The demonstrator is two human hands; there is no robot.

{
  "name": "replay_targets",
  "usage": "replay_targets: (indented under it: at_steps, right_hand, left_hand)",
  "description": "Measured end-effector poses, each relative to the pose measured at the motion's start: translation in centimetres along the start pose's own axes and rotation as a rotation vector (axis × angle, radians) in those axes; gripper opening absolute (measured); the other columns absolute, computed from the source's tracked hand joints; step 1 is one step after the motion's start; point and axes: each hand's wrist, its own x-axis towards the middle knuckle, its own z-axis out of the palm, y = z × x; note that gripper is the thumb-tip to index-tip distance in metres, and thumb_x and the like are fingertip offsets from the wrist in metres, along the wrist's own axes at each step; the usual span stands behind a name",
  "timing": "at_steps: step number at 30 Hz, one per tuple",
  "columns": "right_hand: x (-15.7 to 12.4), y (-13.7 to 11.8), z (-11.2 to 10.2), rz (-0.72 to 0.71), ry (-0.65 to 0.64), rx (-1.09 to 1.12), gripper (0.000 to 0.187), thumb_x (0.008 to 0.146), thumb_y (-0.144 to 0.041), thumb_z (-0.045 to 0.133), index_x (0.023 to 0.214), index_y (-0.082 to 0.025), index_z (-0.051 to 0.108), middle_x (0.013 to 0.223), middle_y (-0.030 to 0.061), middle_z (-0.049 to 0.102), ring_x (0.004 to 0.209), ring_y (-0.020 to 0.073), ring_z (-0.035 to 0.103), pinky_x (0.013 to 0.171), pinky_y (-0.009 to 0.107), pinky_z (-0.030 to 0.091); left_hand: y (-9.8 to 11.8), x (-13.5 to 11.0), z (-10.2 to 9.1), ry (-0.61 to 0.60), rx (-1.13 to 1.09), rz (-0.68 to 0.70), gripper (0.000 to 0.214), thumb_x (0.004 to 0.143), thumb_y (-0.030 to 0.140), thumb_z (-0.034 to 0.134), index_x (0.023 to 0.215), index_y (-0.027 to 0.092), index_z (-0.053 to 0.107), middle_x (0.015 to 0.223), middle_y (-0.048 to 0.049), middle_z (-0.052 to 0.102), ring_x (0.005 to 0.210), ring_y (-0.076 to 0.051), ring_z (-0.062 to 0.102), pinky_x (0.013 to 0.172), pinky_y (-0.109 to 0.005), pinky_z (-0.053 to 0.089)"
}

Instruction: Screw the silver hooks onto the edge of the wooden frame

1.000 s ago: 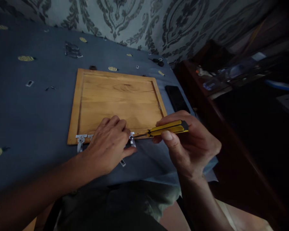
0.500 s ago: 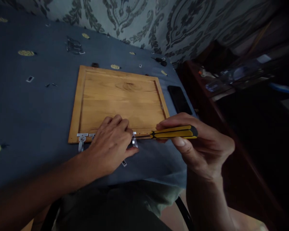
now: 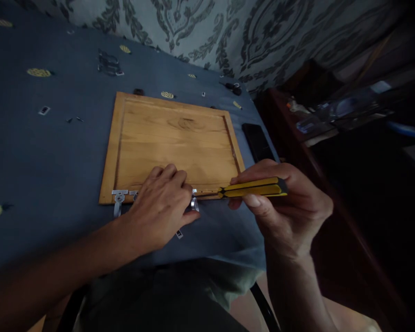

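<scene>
A wooden cabinet door panel (image 3: 173, 138) lies flat on the blue cloth in front of me. Metal hinges are at its near edge: one (image 3: 118, 199) at the left, another (image 3: 194, 203) near the middle. My left hand (image 3: 161, 207) rests closed over the near edge, its fingers pressed onto the middle hinge. My right hand (image 3: 283, 207) grips a yellow and black screwdriver (image 3: 254, 188) held level, its tip pointing left at that hinge.
A dark phone (image 3: 257, 140) lies right of the panel. Small screws and metal parts (image 3: 43, 110) are scattered over the blue cloth (image 3: 38, 152). A dark wooden shelf (image 3: 314, 133) with clutter stands to the right. Patterned fabric (image 3: 210, 32) hangs behind.
My right hand has shifted a little to the right and levelled the screwdriver. My left hand has stayed on the hinge. The view has drifted slightly.
</scene>
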Motion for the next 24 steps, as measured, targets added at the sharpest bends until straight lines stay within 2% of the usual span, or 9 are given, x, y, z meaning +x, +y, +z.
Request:
replay_targets:
  at_steps: [5,10,14,17,20,24]
  right_hand:
    - [-0.2,-0.6,0.9,0.028,0.018,0.011,0.016,0.091,-0.041,0.081,0.093,-0.026,0.075,0.085,0.0028,0.076,0.066,0.0189,0.069,0.06,0.036,0.056]
    - [-0.4,-0.6,0.5,0.042,-0.014,0.005,0.013,0.092,-0.037,0.08,0.101,-0.028,0.077,0.09,0.0025,0.078,0.075,0.0199,0.073,0.067,0.035,0.059]
    - [-0.1,-0.7,-0.6,0.046,-0.137,0.003,0.021,0.092,-0.03,0.08,0.113,-0.029,0.079,0.097,0.0022,0.081,0.085,0.0197,0.075,0.069,0.033,0.06]
    - [0.2,-0.6,-0.9,0.013,-0.202,-0.009,0.015,0.092,-0.031,0.08,0.108,-0.028,0.081,0.093,0.0025,0.081,0.082,0.019,0.073,0.067,0.032,0.058]
    - [0.3,-0.4,-0.3,-0.022,-0.129,-0.048,0.011,0.088,-0.034,0.085,0.094,-0.025,0.08,0.082,0.0008,0.077,0.072,0.0175,0.069,0.064,0.032,0.053]
    - [0.3,-0.3,0.9,-0.02,-0.021,-0.086,0.019,0.085,-0.036,0.088,0.08,-0.024,0.074,0.073,-0.0015,0.072,0.068,0.0159,0.066,0.062,0.031,0.051]
  left_hand:
    - [0.0,0.0,0.0,-0.005,0.002,-0.001,0.03,0.088,0.045,0.083,0.096,0.016,0.079,0.096,-0.0085,0.068,0.107,-0.031,0.061,0.093,-0.043,0.047]
    - [-0.1,-0.1,0.1,0.009,-0.012,0.006,0.03,0.088,0.044,0.083,0.096,0.015,0.078,0.097,-0.0084,0.068,0.108,-0.031,0.06,0.093,-0.044,0.047]
    - [-0.1,-0.2,0.3,0.037,-0.011,0.012,0.029,0.087,0.044,0.084,0.093,0.016,0.078,0.096,-0.0082,0.068,0.106,-0.031,0.061,0.092,-0.043,0.047]
    - [-0.1,-0.2,0.3,0.035,-0.003,0.011,0.029,0.088,0.044,0.083,0.09,0.016,0.077,0.095,-0.0082,0.068,0.105,-0.031,0.061,0.09,-0.044,0.047]
    - [-0.1,-0.2,0.4,0.047,0.002,0.013,0.028,0.088,0.044,0.083,0.089,0.017,0.077,0.094,-0.0078,0.068,0.104,-0.031,0.061,0.09,-0.044,0.048]
    - [-0.1,-0.3,0.4,0.047,-0.008,0.006,0.029,0.089,0.044,0.083,0.093,0.016,0.077,0.097,-0.008,0.068,0.106,-0.031,0.062,0.092,-0.045,0.048]
